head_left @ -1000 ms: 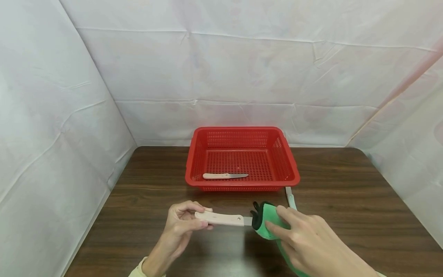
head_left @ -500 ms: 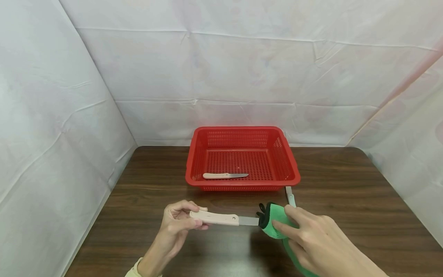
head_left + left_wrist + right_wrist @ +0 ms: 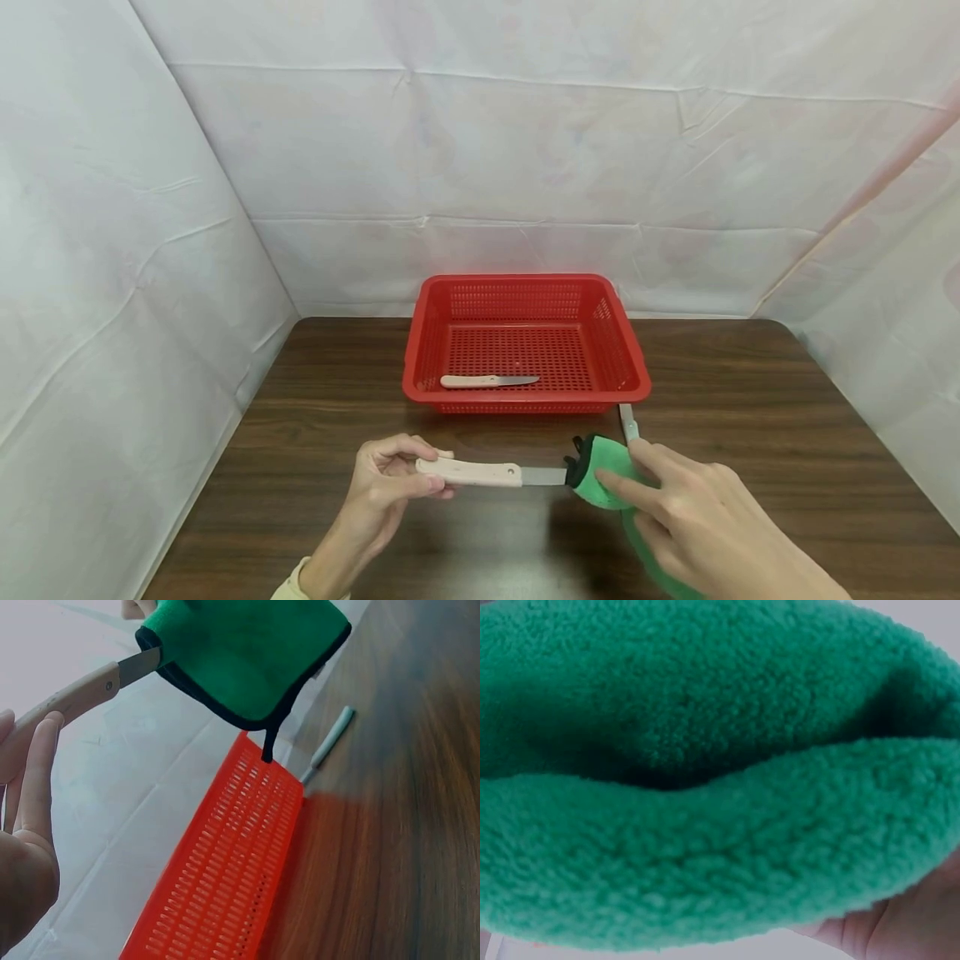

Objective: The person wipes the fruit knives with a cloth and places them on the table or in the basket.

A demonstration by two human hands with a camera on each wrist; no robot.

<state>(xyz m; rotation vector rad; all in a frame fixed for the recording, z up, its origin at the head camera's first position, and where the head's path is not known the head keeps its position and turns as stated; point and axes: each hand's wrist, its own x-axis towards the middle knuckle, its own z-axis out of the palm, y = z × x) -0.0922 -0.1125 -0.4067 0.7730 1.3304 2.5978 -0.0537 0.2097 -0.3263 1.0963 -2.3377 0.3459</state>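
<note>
My left hand (image 3: pixel 382 492) grips a knife (image 3: pixel 480 474) by the end of its pale handle, with the blade pointing right. A green cloth (image 3: pixel 609 473) with black edging and a small black loop is folded over the front part of the blade, which hides the tip. The right hand (image 3: pixel 690 512) pinches that cloth around the blade. In the left wrist view the knife handle (image 3: pixel 71 701) lies between thumb and fingers, and the blade runs into the cloth (image 3: pixel 247 660). Fluffy green folds of cloth (image 3: pixel 705 847) fill most of the right wrist view.
Behind the hands stands a red plastic basket (image 3: pixel 525 398). Inside it lies another knife (image 3: pixel 472 382) with a pale handle. A third knife (image 3: pixel 628 423), light grey-green in the handle, lies on the brown wooden table (image 3: pixel 757 433) by the basket's front right corner. White sheeting surrounds the table.
The right hand and cloth have slid right along the blade, baring more of it near the handle. My left hand first shifted slightly left, then stayed about there, still holding the knife.
</note>
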